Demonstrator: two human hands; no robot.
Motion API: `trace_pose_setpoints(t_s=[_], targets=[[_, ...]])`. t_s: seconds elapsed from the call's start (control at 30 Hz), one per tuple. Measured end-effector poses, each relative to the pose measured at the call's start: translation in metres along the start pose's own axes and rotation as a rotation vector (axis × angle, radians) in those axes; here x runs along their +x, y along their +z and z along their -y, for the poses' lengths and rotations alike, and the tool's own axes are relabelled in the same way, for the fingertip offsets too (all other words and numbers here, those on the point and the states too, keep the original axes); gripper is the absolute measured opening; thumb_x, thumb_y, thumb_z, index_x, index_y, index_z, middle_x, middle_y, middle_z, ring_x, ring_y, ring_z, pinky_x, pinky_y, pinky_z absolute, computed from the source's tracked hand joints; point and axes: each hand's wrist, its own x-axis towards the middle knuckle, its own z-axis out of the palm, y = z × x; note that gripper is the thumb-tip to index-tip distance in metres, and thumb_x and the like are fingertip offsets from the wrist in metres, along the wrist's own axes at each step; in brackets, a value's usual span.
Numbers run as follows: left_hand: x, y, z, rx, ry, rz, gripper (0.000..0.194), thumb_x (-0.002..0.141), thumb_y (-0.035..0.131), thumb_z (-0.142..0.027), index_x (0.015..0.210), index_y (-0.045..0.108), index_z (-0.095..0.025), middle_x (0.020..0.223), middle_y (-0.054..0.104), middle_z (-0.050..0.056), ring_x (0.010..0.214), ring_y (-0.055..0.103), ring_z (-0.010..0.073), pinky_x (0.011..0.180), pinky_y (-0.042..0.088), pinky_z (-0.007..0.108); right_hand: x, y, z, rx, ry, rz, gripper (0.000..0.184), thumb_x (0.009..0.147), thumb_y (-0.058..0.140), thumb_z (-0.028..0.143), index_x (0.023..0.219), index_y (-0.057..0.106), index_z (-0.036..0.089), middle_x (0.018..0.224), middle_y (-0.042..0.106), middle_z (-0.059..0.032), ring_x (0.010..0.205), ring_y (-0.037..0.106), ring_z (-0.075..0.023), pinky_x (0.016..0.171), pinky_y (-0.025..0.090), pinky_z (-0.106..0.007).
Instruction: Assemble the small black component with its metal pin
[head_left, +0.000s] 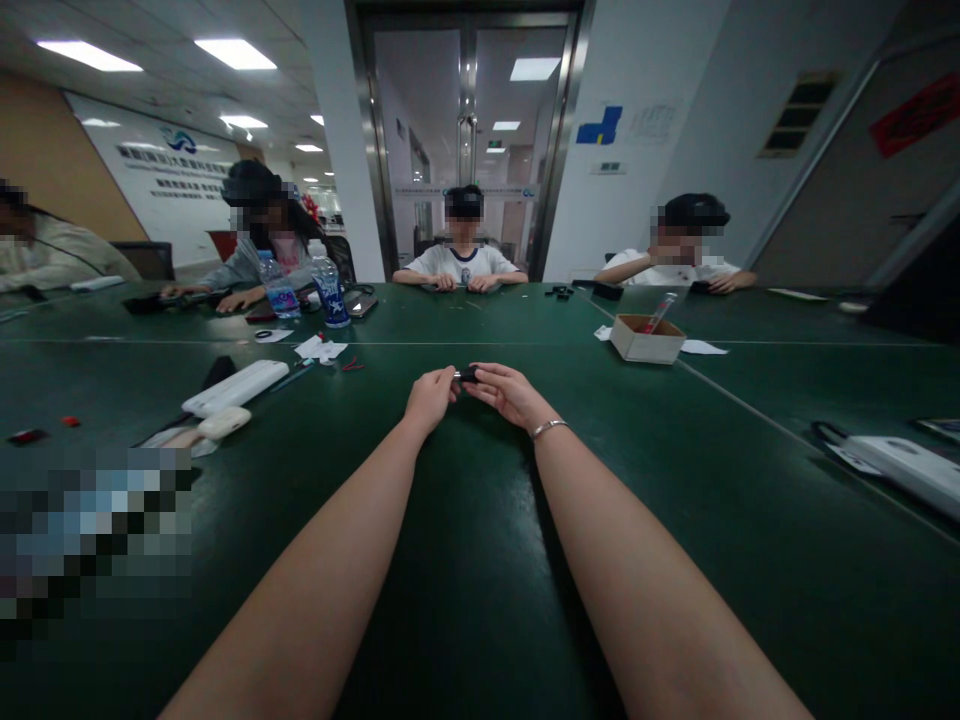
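The left hand point(430, 402) and the right hand point(511, 394) are close together, fingertips clamped on opposite ends of a small dark object point(469, 374) with a shiny, silvery end on the left hand's side (too small to identify). The object is held between the two hands, above the green table point(465, 560). A silver bracelet point(550, 428) circles the wrist just behind the right hand.

To the left of the hands lie a long white case point(236, 388) and, just beside it, a rounded white item point(224, 423). Ahead and left of them are paper scraps point(321, 348), with a clear bottle point(279, 288) and a blue-labelled bottle point(330, 290) standing upright farther out. Ahead and right of the hands sits an open box point(646, 340), a clear tube point(661, 312) leaning out of it. Well to the right rests a white device point(907, 465).

Straight beyond the hands, a person in a white shirt point(463, 262) sits at the far edge, in front of glass doors point(469, 130).
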Motion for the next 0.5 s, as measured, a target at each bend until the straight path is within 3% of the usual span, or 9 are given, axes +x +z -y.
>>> trace_pose_setpoints(t_s=[0.5], targets=[[-0.0006,-0.0031,-0.003,-0.018,-0.036,0.031,0.062,0.083,0.031,-0.063,0.055,0.059,-0.017,0.051,0.06,0.005,0.048,0.053,0.0134,0.054,0.04,0.027,-0.0027,0.0004,0.0014,0.001,0.001,0.018,0.016,0.081,0.064,0.001,0.092,0.065,0.012,0.089,0.071,-0.009,0.08,0.071,-0.0181,0.091,0.055,-0.034]])
